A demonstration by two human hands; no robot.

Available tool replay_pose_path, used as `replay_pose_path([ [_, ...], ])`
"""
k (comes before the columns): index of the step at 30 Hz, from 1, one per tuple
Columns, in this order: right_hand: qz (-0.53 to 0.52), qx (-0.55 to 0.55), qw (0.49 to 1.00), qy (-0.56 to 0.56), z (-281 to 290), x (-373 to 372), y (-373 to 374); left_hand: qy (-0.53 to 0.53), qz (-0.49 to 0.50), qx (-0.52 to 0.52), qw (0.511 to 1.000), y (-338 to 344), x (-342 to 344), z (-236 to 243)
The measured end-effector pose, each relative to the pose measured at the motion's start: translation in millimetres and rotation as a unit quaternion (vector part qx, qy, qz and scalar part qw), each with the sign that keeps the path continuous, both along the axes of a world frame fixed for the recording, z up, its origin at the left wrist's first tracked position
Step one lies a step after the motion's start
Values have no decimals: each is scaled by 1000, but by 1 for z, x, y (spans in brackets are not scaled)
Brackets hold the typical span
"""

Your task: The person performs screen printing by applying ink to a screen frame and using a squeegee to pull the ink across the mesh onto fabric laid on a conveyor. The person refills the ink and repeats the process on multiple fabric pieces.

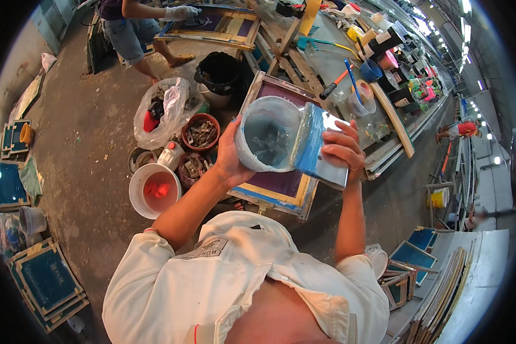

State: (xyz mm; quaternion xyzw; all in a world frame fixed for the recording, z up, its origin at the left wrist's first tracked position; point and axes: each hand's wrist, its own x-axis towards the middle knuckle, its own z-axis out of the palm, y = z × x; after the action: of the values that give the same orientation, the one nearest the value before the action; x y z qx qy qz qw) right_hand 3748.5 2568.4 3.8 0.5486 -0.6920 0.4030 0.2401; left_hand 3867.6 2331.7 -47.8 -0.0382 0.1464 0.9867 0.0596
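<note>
Grey paste coats a tub near the head view's centre; the grip of the left hand is closed round its nine o'clock side; that of the right hand clasps a blue-and-silver squeegee at the tub's three o'clock rim; beneath lies a purple-meshed frame; a white bucket stands toward eight o'clock.

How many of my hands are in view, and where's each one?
2. Your left hand grips the left side of the grey-stained bucket; your right hand holds the flat blue-stained tool by the bucket's right rim. Parts of both hands are hidden.
</note>
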Motion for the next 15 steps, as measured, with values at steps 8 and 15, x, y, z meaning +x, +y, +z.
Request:
replay_pose_path([
  [8, -78, 96, 985, 120, 21, -42, 15, -40, -11, -28, 999, 2, 15, 3],
  [15, 42, -180, 884, -429, -19, -55, 30, -14, 29, 9, 999, 0, 14, -4],
])
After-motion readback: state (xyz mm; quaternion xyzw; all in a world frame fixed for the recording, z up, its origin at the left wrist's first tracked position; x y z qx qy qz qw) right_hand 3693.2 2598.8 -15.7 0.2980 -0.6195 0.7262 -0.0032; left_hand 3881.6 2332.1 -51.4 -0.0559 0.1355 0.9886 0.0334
